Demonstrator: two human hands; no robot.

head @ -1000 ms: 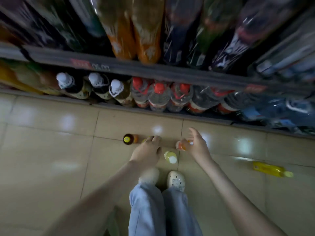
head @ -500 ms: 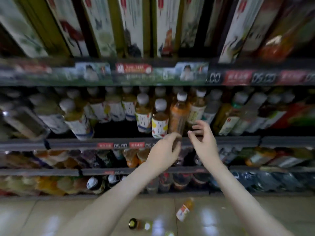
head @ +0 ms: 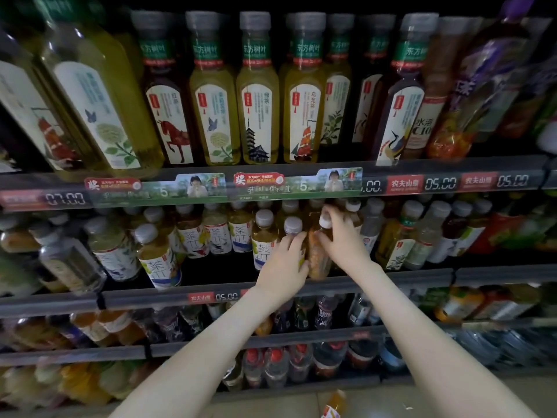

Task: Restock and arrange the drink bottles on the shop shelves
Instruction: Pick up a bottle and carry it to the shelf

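Bottles (head: 217,233) crowded the shelf (head: 135,297). Your left hand (head: 281,267) lay against the orange bottle (head: 318,263) at the shelf's front edge, and I couldn't tell whether it gripped. Your right hand (head: 343,239) curled around its neck.

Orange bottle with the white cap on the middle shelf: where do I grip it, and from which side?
Grip the orange bottle round its upper body, probably from the front right, where the right hand holds it. A grey-capped bottle crowds its left and the price rail hangs close over its cap.
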